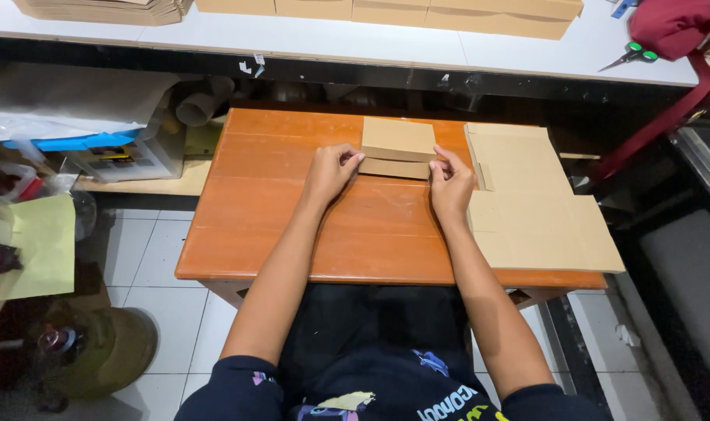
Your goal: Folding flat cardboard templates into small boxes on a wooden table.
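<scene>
On the far side of the orange table (pixel 293 234), a small brown cardboard box (pixel 398 146), half folded and not yet closed, is pinched by the left hand (pixel 329 171) and right hand (pixel 451 185), while flat cardboard sheets (pixel 526 199) are stacked just right of it, not folded yet.

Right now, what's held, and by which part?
A folded cardboard box: left hand pinches its left end, right hand its right end.

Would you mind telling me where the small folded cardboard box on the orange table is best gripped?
Probably at its two short ends, coming in from left and right: the folded cardboard box lies flat and wide, and the left hand and right hand already pinch there.
</scene>
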